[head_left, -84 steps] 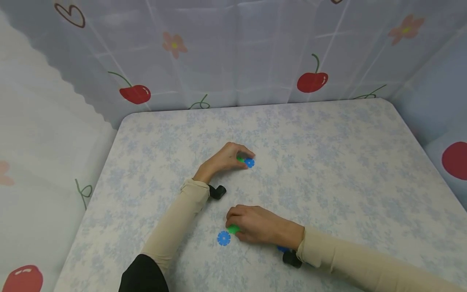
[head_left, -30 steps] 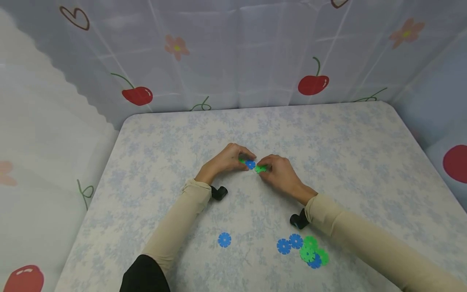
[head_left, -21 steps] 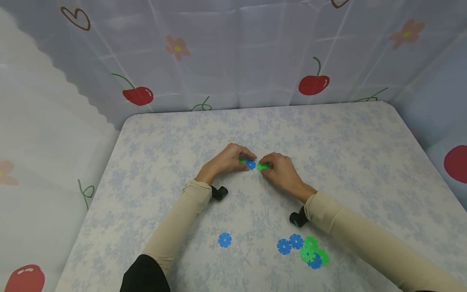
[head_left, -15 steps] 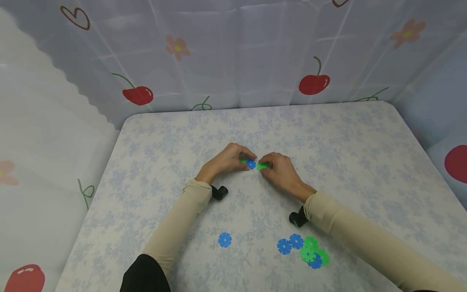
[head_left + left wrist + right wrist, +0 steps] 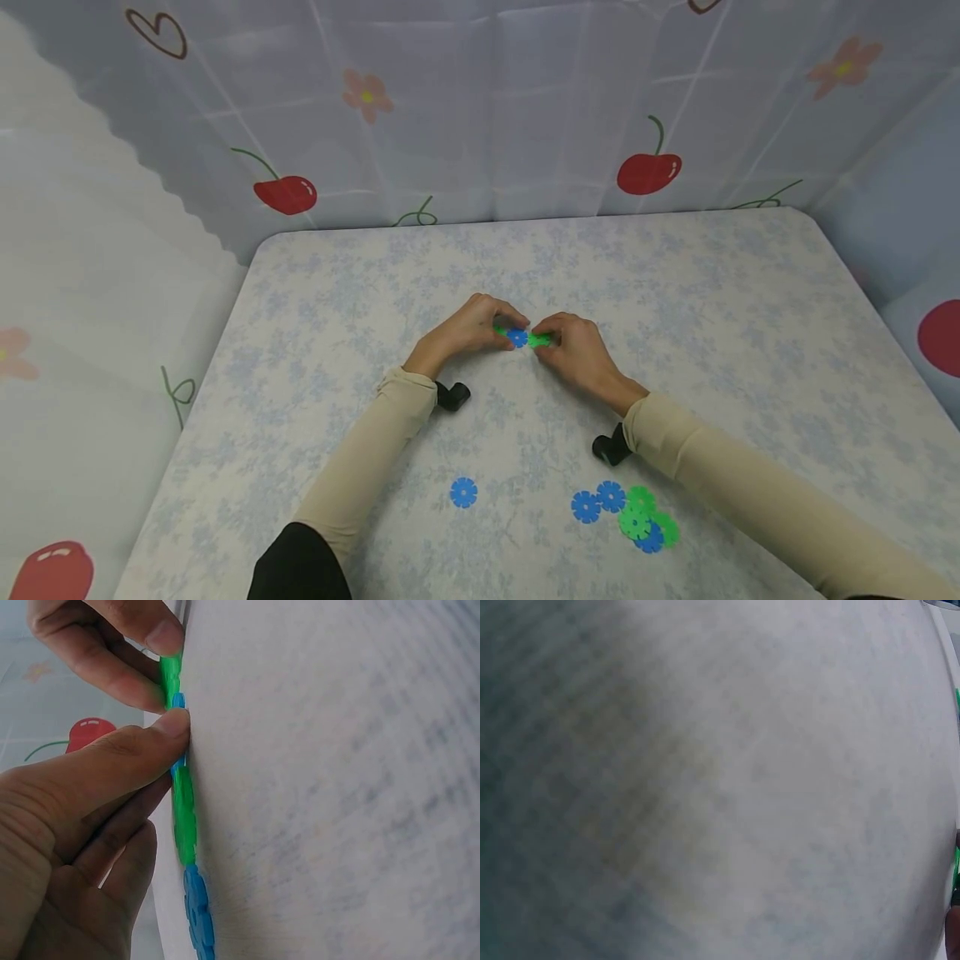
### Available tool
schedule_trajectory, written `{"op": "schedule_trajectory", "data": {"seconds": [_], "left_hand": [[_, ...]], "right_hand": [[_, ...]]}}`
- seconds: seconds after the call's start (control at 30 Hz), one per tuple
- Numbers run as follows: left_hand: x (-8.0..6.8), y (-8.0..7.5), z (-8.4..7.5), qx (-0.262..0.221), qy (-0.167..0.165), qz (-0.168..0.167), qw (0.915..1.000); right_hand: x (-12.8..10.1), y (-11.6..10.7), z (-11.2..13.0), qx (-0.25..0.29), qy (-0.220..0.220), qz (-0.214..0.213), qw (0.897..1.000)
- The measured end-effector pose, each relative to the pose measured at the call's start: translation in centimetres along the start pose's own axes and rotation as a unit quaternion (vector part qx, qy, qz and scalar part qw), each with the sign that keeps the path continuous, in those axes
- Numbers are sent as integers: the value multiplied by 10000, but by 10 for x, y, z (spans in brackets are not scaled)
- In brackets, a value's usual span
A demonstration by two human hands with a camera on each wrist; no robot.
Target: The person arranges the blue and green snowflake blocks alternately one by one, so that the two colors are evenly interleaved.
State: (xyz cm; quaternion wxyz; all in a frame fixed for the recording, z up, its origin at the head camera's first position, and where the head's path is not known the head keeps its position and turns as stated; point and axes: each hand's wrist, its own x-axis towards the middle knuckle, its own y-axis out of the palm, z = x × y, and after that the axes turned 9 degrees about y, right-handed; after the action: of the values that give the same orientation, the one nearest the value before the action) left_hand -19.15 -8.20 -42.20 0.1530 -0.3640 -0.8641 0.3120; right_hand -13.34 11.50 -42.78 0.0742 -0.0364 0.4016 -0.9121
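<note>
My left hand (image 5: 468,329) pinches a blue notched plastic disc (image 5: 517,337) between thumb and fingers. In the left wrist view a green disc (image 5: 184,817) and another blue disc (image 5: 199,915) follow it edge to edge in a row, close over the table. From the right, my right hand (image 5: 577,350) pinches a green notched disc (image 5: 538,340) by its edge. That green disc meets the rim of the blue one at the left fingertips. The right wrist view shows mostly blurred tabletop, with a sliver of a finger (image 5: 952,930) at the right edge.
A single blue disc (image 5: 463,492) lies flat nearer the front of the table (image 5: 360,283). By the right forearm, several blue and green discs (image 5: 636,521) lie partly overlapping. Behind the table hangs a curtain (image 5: 487,108) with cherry prints.
My right hand has carried a green disc from the front of the table up to the left hand's blue disc, and their edges have drawn together. The left hand has stayed nearly still.
</note>
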Motion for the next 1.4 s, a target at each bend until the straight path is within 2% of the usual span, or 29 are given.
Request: {"op": "schedule_trajectory", "data": {"seconds": [0.33, 0.53, 0.87, 0.97, 1.13, 1.27, 1.4], "left_hand": [[2, 2, -2, 92, 16, -1, 10000], [0, 1, -1, 208, 101, 1, 9997], [-5, 0, 1, 14, 57, -33, 10000], [-5, 0, 0, -132, 13, -6, 9999], [-6, -1, -1, -324, 12, -37, 9995], [-6, -1, 0, -403, -3, -45, 9992], [-5, 0, 0, -360, 12, 9, 9994]], "right_hand": [[-1, -2, 0, 86, 336, 92, 9994], [-4, -2, 2, 137, 379, 202, 9990], [-22, -8, 8, -366, 380, 222, 9984], [-34, -5, 14, -442, 114, 263, 9986], [-57, 4, 35, -706, -681, 494, 9939], [-76, 15, 49, -710, -975, 1066, 9870], [-94, 24, 58, -899, -1210, 1716, 9736]]}}
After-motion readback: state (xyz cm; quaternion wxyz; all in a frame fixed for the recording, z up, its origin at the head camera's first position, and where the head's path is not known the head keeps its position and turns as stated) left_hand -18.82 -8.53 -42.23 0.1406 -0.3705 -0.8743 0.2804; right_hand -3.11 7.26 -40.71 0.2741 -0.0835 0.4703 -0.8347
